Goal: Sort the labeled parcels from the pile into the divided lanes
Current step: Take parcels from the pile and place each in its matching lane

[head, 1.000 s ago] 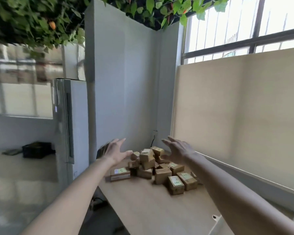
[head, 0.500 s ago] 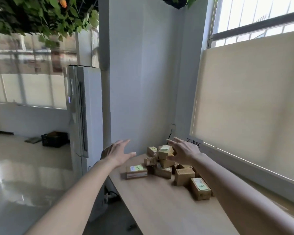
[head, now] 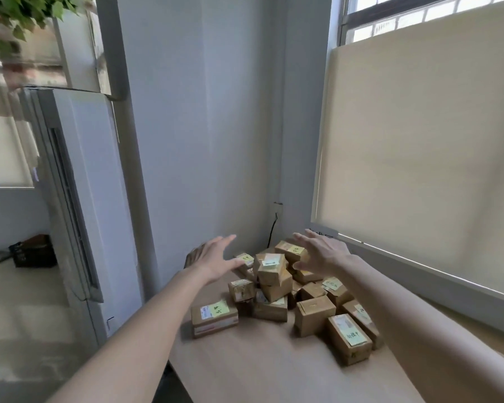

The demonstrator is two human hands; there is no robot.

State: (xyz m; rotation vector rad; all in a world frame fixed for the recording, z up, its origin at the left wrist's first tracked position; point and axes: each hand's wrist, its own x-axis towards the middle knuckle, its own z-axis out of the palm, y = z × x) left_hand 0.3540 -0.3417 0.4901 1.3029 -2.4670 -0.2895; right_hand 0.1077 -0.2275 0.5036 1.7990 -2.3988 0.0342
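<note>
A pile of small brown cardboard parcels [head: 277, 283] with pale green labels lies at the far corner of a light wooden table [head: 259, 367]. One flat labelled parcel [head: 214, 317] sits apart at the pile's left. Another labelled parcel [head: 349, 338] lies at the near right. My left hand [head: 216, 263] hovers with spread fingers just left of the pile, holding nothing. My right hand [head: 322, 254] hovers with spread fingers over the pile's right top, also empty. No divided lanes are in view.
A white wall corner and a cable [head: 272, 231] stand behind the pile. A beige roller blind [head: 419, 158] covers the window on the right above a sill. A tall white cabinet unit [head: 79, 199] stands left of the table, with a black crate [head: 35, 251] on the floor beyond.
The view has tilted down and drawn closer to the pile. Both hands have stayed spread on either side of the top parcels, holding nothing.
</note>
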